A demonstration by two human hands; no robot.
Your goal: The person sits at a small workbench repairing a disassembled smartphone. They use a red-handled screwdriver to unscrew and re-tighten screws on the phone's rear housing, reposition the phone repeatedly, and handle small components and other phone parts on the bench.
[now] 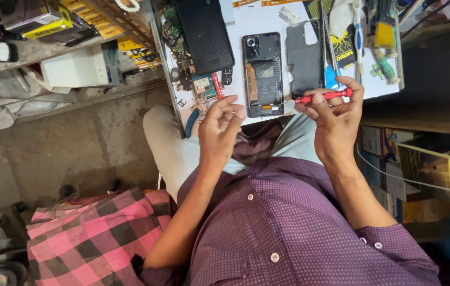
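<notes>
— Red-handled, that screwdriver [324, 96]? Who held it?

— The right hand [336, 119] was pinched shut on it, level over the table [267, 13] edge, probably to keep the tip ready.

— And the left hand [219, 127]?

— Loosely curled, holding nothing I could make out, just beside the opened phone [262, 74].

— How many phones?

— One lay open, its single dark back cover [304, 55] just to its right, likely set aside within reach. Two hands, one screwdriver.

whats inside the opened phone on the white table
The opened phone shows a camera module at its top, a dark shielded middle and an orange flex strip. Whatever lies under the shield is covered.
</notes>
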